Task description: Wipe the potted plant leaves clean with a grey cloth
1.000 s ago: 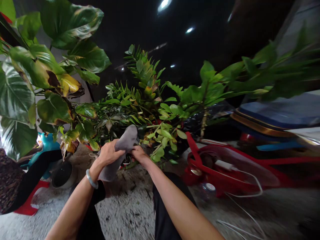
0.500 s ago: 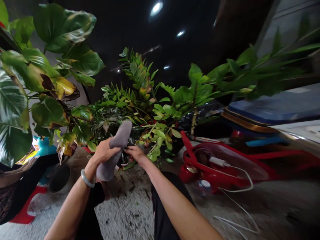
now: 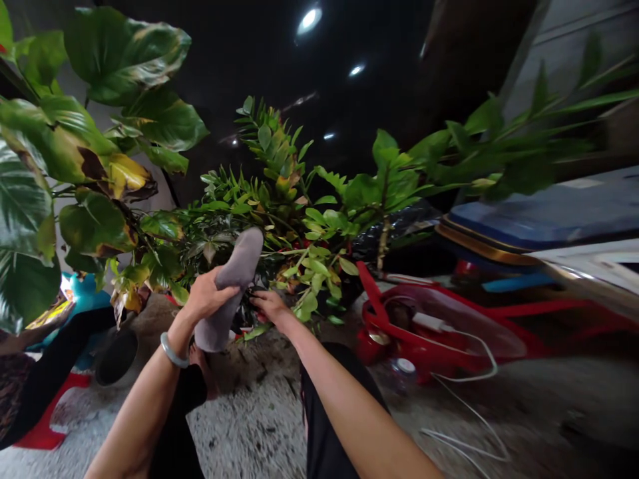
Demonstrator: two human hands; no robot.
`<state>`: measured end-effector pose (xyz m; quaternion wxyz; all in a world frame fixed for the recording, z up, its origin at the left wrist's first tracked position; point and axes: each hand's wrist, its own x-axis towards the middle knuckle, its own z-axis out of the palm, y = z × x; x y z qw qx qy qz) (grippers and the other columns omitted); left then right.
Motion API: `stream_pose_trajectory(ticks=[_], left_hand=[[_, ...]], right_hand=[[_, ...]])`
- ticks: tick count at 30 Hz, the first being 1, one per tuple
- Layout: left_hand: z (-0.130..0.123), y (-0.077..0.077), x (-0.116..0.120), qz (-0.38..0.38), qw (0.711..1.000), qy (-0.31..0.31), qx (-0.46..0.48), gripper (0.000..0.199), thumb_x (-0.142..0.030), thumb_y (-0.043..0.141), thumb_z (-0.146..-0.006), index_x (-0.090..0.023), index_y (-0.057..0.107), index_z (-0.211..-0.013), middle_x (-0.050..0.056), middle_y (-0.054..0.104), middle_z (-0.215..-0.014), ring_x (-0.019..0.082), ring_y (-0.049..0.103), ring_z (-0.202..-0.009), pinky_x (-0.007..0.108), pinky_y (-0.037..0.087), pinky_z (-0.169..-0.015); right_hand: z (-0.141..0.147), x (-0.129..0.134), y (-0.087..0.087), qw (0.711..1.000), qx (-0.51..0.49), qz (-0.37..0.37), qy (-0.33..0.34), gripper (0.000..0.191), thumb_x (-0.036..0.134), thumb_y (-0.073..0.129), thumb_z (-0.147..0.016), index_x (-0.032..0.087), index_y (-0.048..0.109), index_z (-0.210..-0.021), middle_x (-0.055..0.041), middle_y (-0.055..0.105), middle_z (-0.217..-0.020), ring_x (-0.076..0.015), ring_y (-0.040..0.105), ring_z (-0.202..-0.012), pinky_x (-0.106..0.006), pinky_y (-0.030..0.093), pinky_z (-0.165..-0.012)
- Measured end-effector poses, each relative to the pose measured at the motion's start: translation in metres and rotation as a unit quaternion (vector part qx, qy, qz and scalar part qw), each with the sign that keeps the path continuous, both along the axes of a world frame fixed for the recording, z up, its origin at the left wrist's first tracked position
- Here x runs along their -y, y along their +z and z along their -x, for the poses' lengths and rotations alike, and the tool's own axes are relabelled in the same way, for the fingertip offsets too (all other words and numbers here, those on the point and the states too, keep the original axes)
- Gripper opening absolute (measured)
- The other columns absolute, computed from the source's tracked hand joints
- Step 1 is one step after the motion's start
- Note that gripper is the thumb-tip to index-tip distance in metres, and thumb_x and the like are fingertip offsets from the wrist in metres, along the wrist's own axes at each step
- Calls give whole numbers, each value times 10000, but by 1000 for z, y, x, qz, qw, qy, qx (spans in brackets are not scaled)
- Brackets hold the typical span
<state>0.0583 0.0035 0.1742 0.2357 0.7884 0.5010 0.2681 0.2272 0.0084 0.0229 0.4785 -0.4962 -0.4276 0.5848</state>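
Observation:
My left hand (image 3: 207, 297), with a pale bangle (image 3: 174, 351) at the wrist, is closed around the middle of a grey sock (image 3: 240, 258). The sock stands slanted, its rounded end up and to the right, and looks filled out. Just right of it, my right hand (image 3: 269, 306) has its fingers pinched together close to the sock's edge. Something small and dark shows at those fingertips, too unclear to name. Behind both hands are leafy potted plants (image 3: 319, 266).
Large yellowing leaves (image 3: 94, 226) hang at the left. Another person's dark-clothed leg (image 3: 54, 372) is beside a red stool (image 3: 52, 416) and a dark pot (image 3: 117, 359). At the right, a red plastic chair (image 3: 424, 372) holds a white adapter (image 3: 429, 322) with a cable.
The sock's upper end has risen slightly in view, with my left hand still gripping it. My right hand has barely moved. The whole view has shifted a little.

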Motion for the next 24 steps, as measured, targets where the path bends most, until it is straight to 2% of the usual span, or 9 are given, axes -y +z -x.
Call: stream_pose_trajectory(ticks=[3,7,10,12,16,18,20,22,24], left_hand=[[32,-15,17,67,994,-27,-77,342,-305,731,-707,-150,783,-1006,65,762,-864,284,680,-833,337,520,-738],[75,6,44,190,976,-96,-43,376,-354,766,-699,-179,780,-1031,33,763,-912,272,678,-851,316,529,-743],[65,28,42,124,990,-46,52,495,-393,798,-686,-156,751,-1119,68,759,-995,279,675,-893,323,531,-778],[42,30,29,59,993,-14,105,517,-412,780,-700,-134,732,-1133,82,749,-982,270,671,-870,324,529,-756],[13,0,6,25,998,-20,63,440,-370,720,-725,-145,735,-1103,67,749,-962,255,670,-871,328,524,-778],[21,-17,9,45,999,-9,-11,397,-353,723,-719,-144,753,-1055,63,754,-922,263,672,-862,334,521,-775],[38,-23,23,83,996,2,-45,367,-367,730,-720,-138,762,-1005,54,750,-857,265,674,-820,331,519,-734],[51,-13,41,106,994,-3,-30,384,-385,738,-726,-144,762,-1025,40,749,-854,260,676,-809,324,521,-720],[48,8,56,84,996,-31,3,441,-389,763,-716,-162,754,-1094,31,754,-905,257,681,-842,323,526,-762]], right_hand=[[-1,0,1,1000,9,22,3,110,289,669,-706,190,637,-671,70,486,-406,-93,425,-338,-205,290,-357],[-4,2,2,999,16,32,5,74,221,624,-687,191,612,-620,65,493,-394,-100,442,-343,-204,271,-356],[-4,5,6,1000,13,26,-1,89,251,630,-705,191,614,-642,65,506,-421,-98,449,-370,-206,295,-376],[-1,6,8,1000,11,20,-2,125,303,659,-719,192,624,-673,70,501,-432,-97,449,-381,-208,308,-388],[4,5,9,1000,16,18,-1,157,339,680,-720,187,647,-731,72,501,-432,-101,452,-375,-212,324,-398],[3,4,8,1000,21,20,1,135,316,663,-717,182,654,-735,69,501,-421,-106,457,-368,-213,326,-393],[2,3,5,999,25,21,6,115,294,647,-711,179,659,-721,59,512,-419,-111,466,-367,-213,315,-384],[-1,3,3,999,29,19,7,102,276,632,-707,178,661,-706,45,537,-430,-116,475,-372,-215,307,-378],[-2,3,1,999,38,14,0,92,264,619,-705,182,647,-677,33,553,-442,-117,476,-379,-219,312,-380]])
